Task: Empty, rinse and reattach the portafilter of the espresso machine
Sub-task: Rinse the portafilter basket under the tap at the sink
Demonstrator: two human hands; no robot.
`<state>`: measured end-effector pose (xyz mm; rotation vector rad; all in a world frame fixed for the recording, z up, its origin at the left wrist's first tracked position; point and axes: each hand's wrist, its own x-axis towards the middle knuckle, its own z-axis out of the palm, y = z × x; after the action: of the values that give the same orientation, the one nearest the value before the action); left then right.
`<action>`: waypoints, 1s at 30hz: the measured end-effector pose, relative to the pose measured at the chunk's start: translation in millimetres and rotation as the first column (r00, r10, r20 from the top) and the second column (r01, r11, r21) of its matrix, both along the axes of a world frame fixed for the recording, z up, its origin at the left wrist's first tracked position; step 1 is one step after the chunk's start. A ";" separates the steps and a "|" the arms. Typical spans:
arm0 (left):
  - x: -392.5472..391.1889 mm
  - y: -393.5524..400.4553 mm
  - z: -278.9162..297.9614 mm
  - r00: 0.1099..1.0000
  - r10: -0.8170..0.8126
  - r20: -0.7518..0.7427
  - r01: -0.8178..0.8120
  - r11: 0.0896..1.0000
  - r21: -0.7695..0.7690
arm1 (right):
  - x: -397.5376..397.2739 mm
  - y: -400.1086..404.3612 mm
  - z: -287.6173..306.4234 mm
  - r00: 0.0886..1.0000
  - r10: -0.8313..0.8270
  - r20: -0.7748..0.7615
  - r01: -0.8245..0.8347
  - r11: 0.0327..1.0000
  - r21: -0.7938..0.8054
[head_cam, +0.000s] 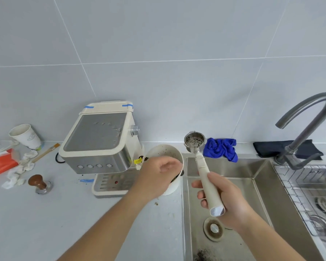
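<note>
My right hand (220,200) grips the cream handle of the portafilter (194,141) and holds it upright over the left end of the steel sink (260,187). Its metal basket faces me, with only scattered dark coffee grounds left inside. My left hand (159,173) rests with curled fingers on the rim of a white knock-box cup (165,153), covering its front; whether it grips the rim is unclear. The cream and steel espresso machine (100,146) stands just left of the cup, its group head hidden from this angle.
A grey faucet (309,117) arches over the sink's right side, above a wire rack (305,187). A blue cloth (220,148) and a dark cloth (271,148) lie behind the sink. A wooden tamper (39,183), paper cup (25,136), brush and crumpled tissues sit at the left.
</note>
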<state>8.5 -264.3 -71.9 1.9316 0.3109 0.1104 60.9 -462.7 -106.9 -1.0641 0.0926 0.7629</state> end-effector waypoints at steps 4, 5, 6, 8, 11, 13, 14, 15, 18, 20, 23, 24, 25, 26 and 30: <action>20.0 -39.3 -15.5 0.994 0.012 -0.112 -0.030 0.986 -0.165 | -1.1 -17.7 5.9 0.999 0.038 -0.007 -0.037 0.999 0.039; 25.3 -48.6 -17.9 0.992 0.005 -0.129 -0.031 0.979 -0.201 | -0.6 -23.2 6.2 0.999 0.042 -0.005 -0.041 0.998 0.052; 29.7 -56.4 -19.7 0.990 -0.005 -0.141 -0.028 0.971 -0.236 | -0.1 -27.8 6.6 0.999 0.045 -0.003 -0.045 0.997 0.066; 38.6 -72.1 -22.5 0.987 -0.027 -0.160 -0.024 0.952 -0.304 | 2.3 -37.7 6.3 0.999 0.051 -0.003 -0.051 0.995 0.088; 51.7 -94.3 -23.2 0.984 -0.047 -0.173 -0.025 0.919 -0.393 | 6.6 -53.7 2.5 0.999 0.045 0.003 -0.045 0.996 0.082; 57.9 -104.1 -23.3 0.983 -0.042 -0.180 -0.038 0.906 -0.422 | 9.1 -61.0 -0.4 0.999 0.038 0.004 -0.038 0.997 0.071; 62.0 -109.0 -24.2 0.982 -0.043 -0.184 -0.041 0.903 -0.428 | 11.3 -65.0 -2.3 1.000 0.025 0.001 -0.025 0.998 0.059; 66.5 -114.4 -26.1 0.981 -0.044 -0.190 -0.044 0.901 -0.431 | 13.8 -69.3 -4.3 1.000 0.008 -0.003 -0.008 0.999 0.040; 76.6 -124.7 -32.5 0.977 -0.029 -0.210 -0.066 0.899 -0.433 | 21.1 -78.3 -9.3 0.999 -0.042 -0.009 0.041 0.999 -0.006; 82.9 -130.7 -35.4 0.975 -0.034 -0.221 -0.072 0.887 -0.456 | 26.6 -84.5 -12.9 0.997 -0.075 0.011 0.076 0.996 -0.049; 94.3 -137.6 -42.0 0.969 -0.053 -0.242 -0.077 0.864 -0.497 | 35.3 -95.1 -20.9 0.991 -0.109 0.082 0.121 0.980 -0.159; 96.7 -138.4 -43.2 0.969 -0.061 -0.241 -0.070 0.863 -0.500 | 37.5 -97.4 -22.7 0.987 -0.112 0.111 0.131 0.975 -0.179; 101.7 -141.2 -45.6 0.967 -0.075 -0.243 -0.059 0.864 -0.501 | 41.7 -101.9 -26.3 0.985 -0.116 0.129 0.139 0.972 -0.188; 105.8 -142.9 -47.6 0.966 -0.087 -0.245 -0.049 0.865 -0.500 | 45.2 -106.1 -29.2 0.983 -0.112 0.147 0.140 0.971 -0.195; 122.2 -148.5 -55.3 0.956 -0.106 -0.274 -0.055 0.852 -0.521 | 63.5 -123.9 -39.8 0.972 -0.119 0.205 0.169 0.954 -0.248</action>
<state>130.7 -412.8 -127.1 1.3970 0.4607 -0.2633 124.4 -586.6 -146.8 -1.3629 0.1118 0.5232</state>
